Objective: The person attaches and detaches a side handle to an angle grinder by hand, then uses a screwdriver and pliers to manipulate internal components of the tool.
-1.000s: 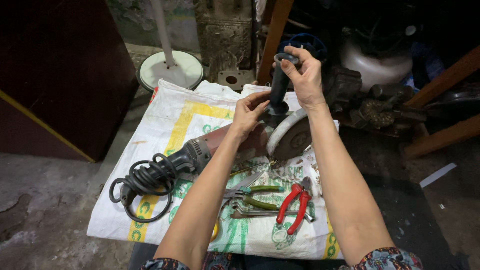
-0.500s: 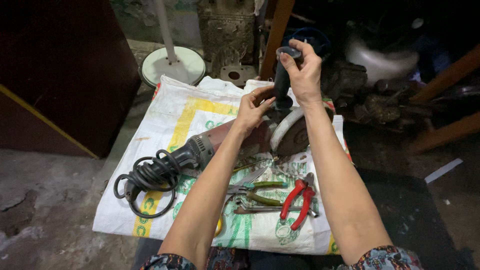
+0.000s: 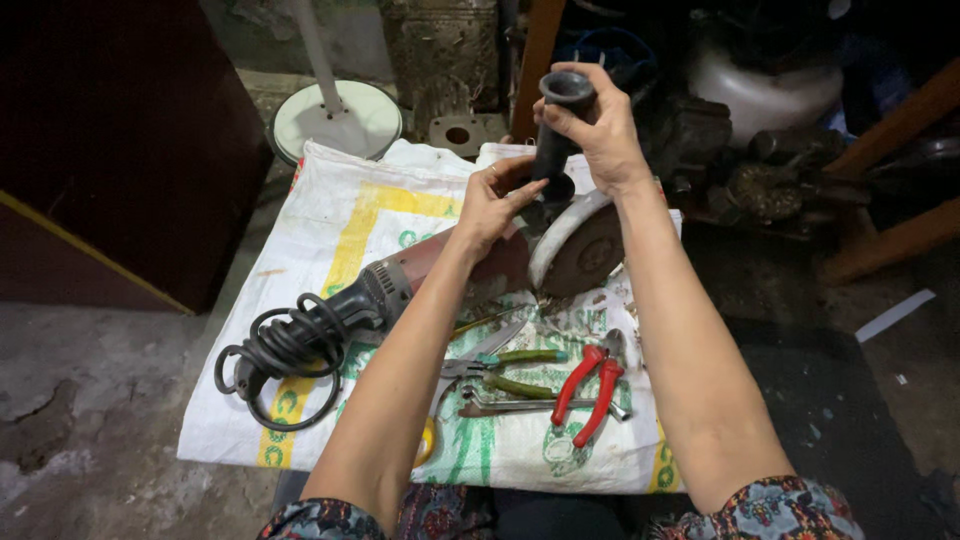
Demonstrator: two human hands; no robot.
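Note:
An angle grinder point(image 3: 400, 285) with a reddish body and a grey disc guard point(image 3: 575, 240) lies on a white woven sack point(image 3: 340, 220). My right hand point(image 3: 595, 130) is closed around its black side handle point(image 3: 552, 130), which stands upright. My left hand point(image 3: 495, 205) rests on the grinder's head, fingertips touching the base of that handle. The grinder's black cord point(image 3: 285, 350) is coiled at the tail end, to the left.
Red-handled pliers point(image 3: 585, 390), green-handled snips point(image 3: 505, 370) and a metal wrench point(image 3: 520, 405) lie on the sack near me. A white round fan base point(image 3: 335, 115) stands behind it. Dark machine parts point(image 3: 760, 180) crowd the right; a dark cabinet point(image 3: 110, 140) stands left.
The view has shifted slightly. My right hand stays on the upright side handle and my left hand stays on the grinder head; the grip has turned a little on the handle.

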